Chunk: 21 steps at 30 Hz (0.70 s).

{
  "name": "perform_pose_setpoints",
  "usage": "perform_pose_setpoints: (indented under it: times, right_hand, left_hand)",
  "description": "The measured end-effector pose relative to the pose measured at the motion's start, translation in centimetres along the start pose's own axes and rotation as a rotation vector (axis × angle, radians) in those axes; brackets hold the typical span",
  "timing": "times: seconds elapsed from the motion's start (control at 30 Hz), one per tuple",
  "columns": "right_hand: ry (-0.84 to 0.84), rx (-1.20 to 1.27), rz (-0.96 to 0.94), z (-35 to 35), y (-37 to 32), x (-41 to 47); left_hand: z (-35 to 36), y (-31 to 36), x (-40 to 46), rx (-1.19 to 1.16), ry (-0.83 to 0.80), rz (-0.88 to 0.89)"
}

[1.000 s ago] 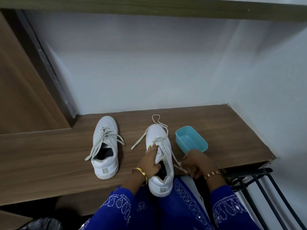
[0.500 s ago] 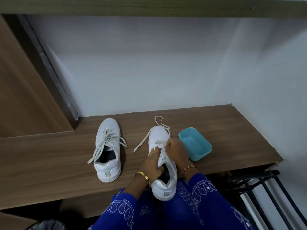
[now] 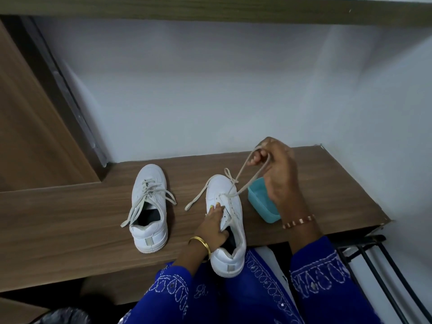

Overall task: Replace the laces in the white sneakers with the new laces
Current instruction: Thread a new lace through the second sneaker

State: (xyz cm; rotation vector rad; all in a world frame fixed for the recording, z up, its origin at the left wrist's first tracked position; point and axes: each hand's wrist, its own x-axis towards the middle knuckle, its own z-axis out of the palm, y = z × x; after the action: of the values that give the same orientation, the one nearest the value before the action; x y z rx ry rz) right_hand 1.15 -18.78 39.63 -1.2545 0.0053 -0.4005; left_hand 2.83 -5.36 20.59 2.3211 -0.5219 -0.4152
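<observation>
Two white sneakers are set on the wooden table point(image 3: 70, 220), toes pointing toward the wall. The left sneaker point(image 3: 149, 206) stands apart, untouched, its lace point(image 3: 149, 199) threaded through the eyelets and its ends trailing loose on both sides. The right sneaker point(image 3: 228, 220) lies at the table's near edge, heel overhanging toward the person's lap.

The left hand point(image 3: 214, 226) is pressed on the tongue of the right sneaker, fingers point(image 3: 216, 209) laid nearly straight over the eyelet rows, thumb tucked at the shoe's opening. The right hand point(image 3: 278, 169) is raised above and beyond the toe; its fingers are curled round a loop of the lace point(image 3: 247, 181), which is drawn taut from the lowest eyelets up into the grip. The lace's other end lies slack on the table to the left of the toe.

A teal plastic tub point(image 3: 261, 204) sits just to the right of the right sneaker, partly hidden behind the right wrist; nothing is seen in the visible part of it.
</observation>
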Motion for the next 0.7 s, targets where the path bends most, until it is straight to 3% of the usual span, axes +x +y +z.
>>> perform_pose_setpoints:
  times: [0.23,0.5,0.7]
  right_hand:
    - [0.018,-0.525,0.324,-4.0,-0.1,-1.7]
    - [-0.317,-0.694,0.511,-7.1,-0.1,-3.0]
    - [-0.604,-1.257,0.597,-7.9,3.7,-3.5]
  left_hand:
    - [0.0,-0.1,-0.1,-0.017,-0.001,0.0]
    - [-0.1,0.0,-0.2,-0.044,0.003,0.013]
    - [-0.4,0.3,-0.6,-0.053,0.0,0.007]
